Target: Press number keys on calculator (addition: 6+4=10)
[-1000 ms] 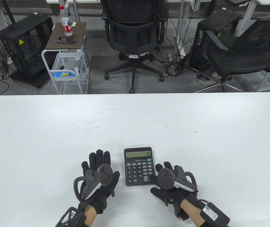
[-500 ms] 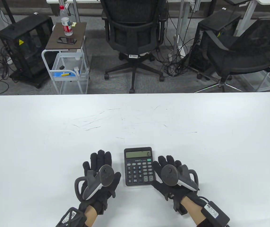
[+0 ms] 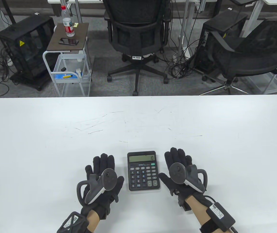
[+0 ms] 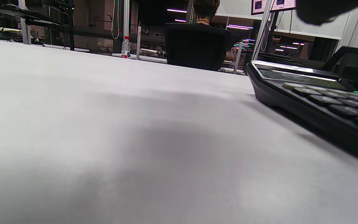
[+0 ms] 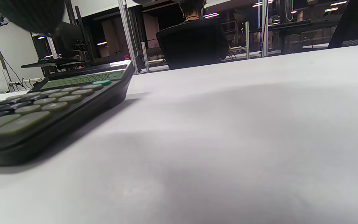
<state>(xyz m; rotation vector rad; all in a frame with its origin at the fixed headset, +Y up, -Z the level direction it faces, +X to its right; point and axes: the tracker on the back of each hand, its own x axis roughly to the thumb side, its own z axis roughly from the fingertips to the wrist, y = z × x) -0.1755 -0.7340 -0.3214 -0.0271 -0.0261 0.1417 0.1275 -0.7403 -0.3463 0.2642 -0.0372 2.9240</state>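
Observation:
A black calculator (image 3: 143, 171) lies on the white table (image 3: 138, 121) near its front edge, and its display reads 10. It also shows in the left wrist view (image 4: 322, 99) at the right and in the right wrist view (image 5: 51, 102) at the left. My left hand (image 3: 103, 170) lies flat on the table just left of the calculator, fingers spread, holding nothing. My right hand (image 3: 177, 162) lies flat on the table just right of the calculator, fingers stretched forward, apart from the keys.
Beyond the table's far edge stand two black office chairs (image 3: 138, 36), a small cart (image 3: 68, 48) with a water bottle and a phone, and black cases on the floor with cables.
My right hand has lifted off the calculator's lower right keys and moved right and forward, settling flat on the table beside it. My left hand has barely moved.

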